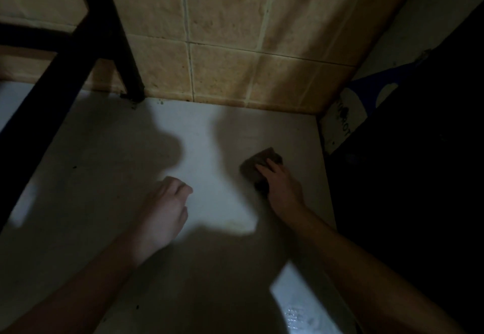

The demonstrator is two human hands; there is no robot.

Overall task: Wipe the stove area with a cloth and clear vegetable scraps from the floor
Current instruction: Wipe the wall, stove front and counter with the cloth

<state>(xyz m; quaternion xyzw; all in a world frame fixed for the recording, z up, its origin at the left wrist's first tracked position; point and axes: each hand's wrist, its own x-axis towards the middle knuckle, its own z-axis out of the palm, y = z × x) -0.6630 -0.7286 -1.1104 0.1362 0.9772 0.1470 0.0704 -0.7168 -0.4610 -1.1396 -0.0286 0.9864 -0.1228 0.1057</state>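
Note:
A dark brownish cloth (258,162) lies flat on the pale white surface (214,150) near its right side. My right hand (281,185) presses down on the cloth, fingers spread over its near edge. My left hand (163,209) hovers over the middle of the surface, its fingers curled into a loose fist with nothing visible in it. The scene is dim and crossed by hard shadows. A few small dark specks (74,167) dot the surface at the left and by the wall.
A beige tiled wall (230,32) rises behind the surface. A black metal frame leg (132,82) stands at the back left corner. At the right sits a dark mass with a blue and white package (366,98) against it.

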